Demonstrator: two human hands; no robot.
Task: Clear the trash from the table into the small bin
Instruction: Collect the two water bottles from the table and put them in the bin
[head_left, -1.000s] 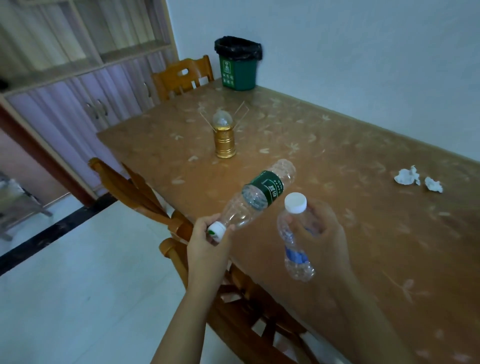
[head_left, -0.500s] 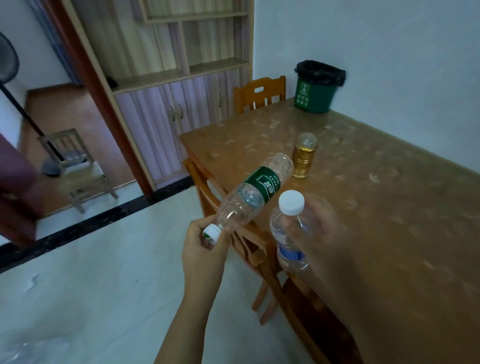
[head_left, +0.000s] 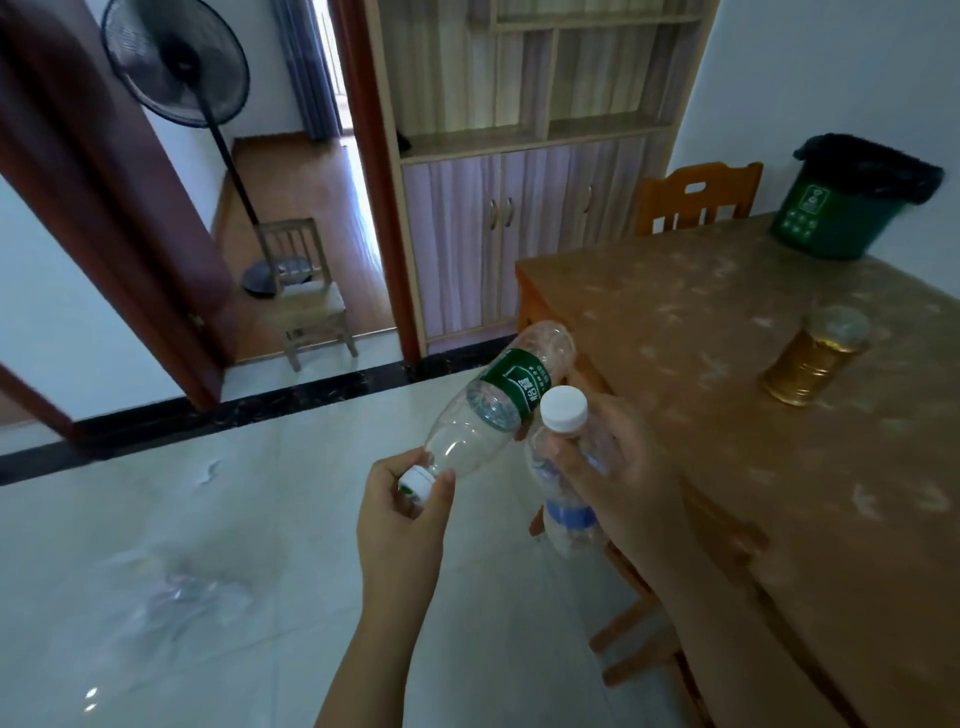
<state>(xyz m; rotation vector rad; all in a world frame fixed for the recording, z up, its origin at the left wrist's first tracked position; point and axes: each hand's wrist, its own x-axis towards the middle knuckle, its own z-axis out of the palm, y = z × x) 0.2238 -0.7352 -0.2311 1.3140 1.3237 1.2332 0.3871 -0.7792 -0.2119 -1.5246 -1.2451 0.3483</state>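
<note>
While both hands are off the table edge, each grips 1 empty plastic bottle. Left hand (head_left: 402, 525) pinches the white cap end of the green-label bottle (head_left: 496, 402), which tilts up and away, base toward the table corner. Right hand (head_left: 621, 483) is wrapped around the blue-label bottle (head_left: 566, 467), upright, white cap on top, just beside the green label of the other. Bottles close together; contact unclear. Small green bin (head_left: 844, 208) with a black liner sits on the far end of the table (head_left: 779, 467) near the wall, well apart from both bottles. Gold jar-like object (head_left: 815, 356) stands on the table between hands and bin. Wooden chair (head_left: 696, 200) behind the far table edge; pedestal fan (head_left: 176, 62) in the doorway at left.
</note>
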